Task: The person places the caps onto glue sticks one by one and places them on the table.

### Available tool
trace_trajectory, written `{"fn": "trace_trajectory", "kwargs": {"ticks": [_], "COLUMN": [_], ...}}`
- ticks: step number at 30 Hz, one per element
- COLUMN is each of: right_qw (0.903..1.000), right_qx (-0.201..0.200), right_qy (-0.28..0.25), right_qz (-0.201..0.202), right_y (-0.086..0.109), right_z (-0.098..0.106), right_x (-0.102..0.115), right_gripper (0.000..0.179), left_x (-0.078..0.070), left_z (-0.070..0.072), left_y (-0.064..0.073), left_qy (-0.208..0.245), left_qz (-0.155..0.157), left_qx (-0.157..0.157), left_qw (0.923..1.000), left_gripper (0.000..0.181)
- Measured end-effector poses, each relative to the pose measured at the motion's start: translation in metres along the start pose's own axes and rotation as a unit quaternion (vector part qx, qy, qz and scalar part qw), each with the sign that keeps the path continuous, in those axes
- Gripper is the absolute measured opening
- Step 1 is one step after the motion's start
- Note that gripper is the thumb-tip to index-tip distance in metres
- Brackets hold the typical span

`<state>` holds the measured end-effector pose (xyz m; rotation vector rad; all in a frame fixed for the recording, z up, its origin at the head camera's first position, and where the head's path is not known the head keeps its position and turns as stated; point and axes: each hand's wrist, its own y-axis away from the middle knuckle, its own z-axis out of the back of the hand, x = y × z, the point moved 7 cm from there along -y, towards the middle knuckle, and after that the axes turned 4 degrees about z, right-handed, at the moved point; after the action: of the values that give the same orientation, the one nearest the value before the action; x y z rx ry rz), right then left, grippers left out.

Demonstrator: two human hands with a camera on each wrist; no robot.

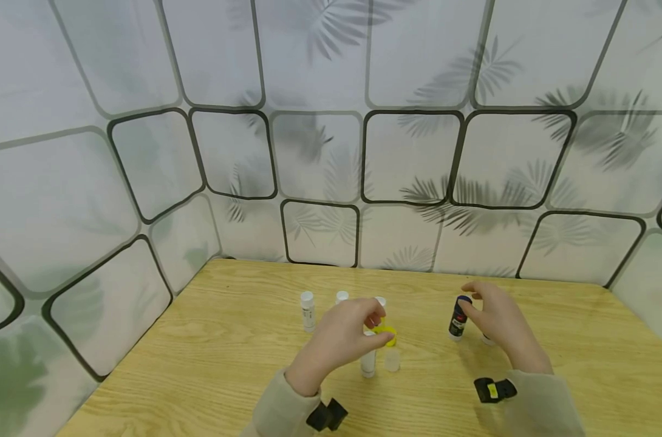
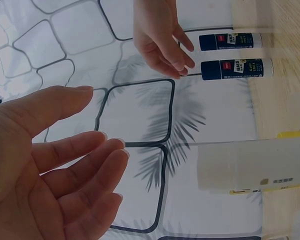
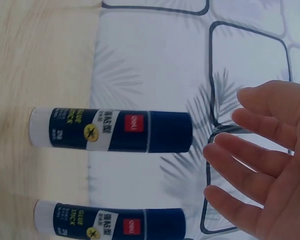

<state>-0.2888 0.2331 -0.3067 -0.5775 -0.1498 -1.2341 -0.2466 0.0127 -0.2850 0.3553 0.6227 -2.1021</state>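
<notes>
Above a group of small bottles, my left hand [image 1: 344, 334] hovers with relaxed fingers and nothing in its grasp. Under its fingertips in the head view are a white bottle [image 1: 368, 363] and a translucent one [image 1: 392, 360] with yellow parts [image 1: 390, 337] above it. The left wrist view shows a pale bottle [image 2: 240, 167] in front of that hand. My right hand [image 1: 497, 318] is loosely bent beside the caps of two upright dark-blue glue sticks. One glue stick [image 1: 458, 320] shows almost whole; the other [image 1: 488, 341] is mostly hidden behind the hand. In the right wrist view the fingers [image 3: 217, 152] hold nothing.
Further back on the wooden table [image 1: 243, 364] stand a white-capped bottle [image 1: 308, 312] at the left and another white cap [image 1: 342, 296] partly behind my left hand. A third white top [image 1: 381, 300] shows past my fingers. Patterned curtain [image 1: 320, 158] closes off the back and sides.
</notes>
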Motion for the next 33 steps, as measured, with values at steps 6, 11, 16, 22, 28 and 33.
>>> {"fn": "trace_trajectory", "kwargs": {"ticks": [6, 11, 16, 22, 28, 33], "right_qw": [0.9995, 0.9983, 0.9969, 0.9962, 0.9961, 0.9960], "right_qx": [-0.004, -0.001, -0.001, -0.004, -0.009, -0.016], "right_qy": [-0.020, -0.034, -0.036, -0.030, -0.030, -0.021], "right_qz": [0.026, 0.047, 0.070, 0.082, 0.083, 0.085], "right_y": [-0.001, 0.000, 0.001, 0.001, 0.002, 0.002], "right_z": [0.003, 0.003, 0.002, 0.000, 0.000, 0.002], "right_x": [0.016, 0.032, 0.047, 0.055, 0.056, 0.058], "right_gripper": [0.036, 0.035, 0.032, 0.030, 0.033, 0.039], "left_x": [0.001, 0.001, 0.001, 0.000, 0.000, 0.003], "left_z": [0.001, 0.002, 0.003, 0.006, 0.008, 0.010], "left_y": [0.000, 0.001, 0.001, 0.002, 0.002, 0.002], "left_qy": [-0.001, -0.002, -0.002, -0.002, 0.001, -0.003], "left_qz": [-0.006, -0.010, -0.012, -0.019, -0.022, -0.010], "left_qx": [-0.007, -0.015, -0.022, -0.026, -0.034, -0.041], "left_qw": [1.0000, 0.9998, 0.9997, 0.9995, 0.9992, 0.9991], "left_gripper": [0.022, 0.022, 0.021, 0.020, 0.021, 0.023]}}
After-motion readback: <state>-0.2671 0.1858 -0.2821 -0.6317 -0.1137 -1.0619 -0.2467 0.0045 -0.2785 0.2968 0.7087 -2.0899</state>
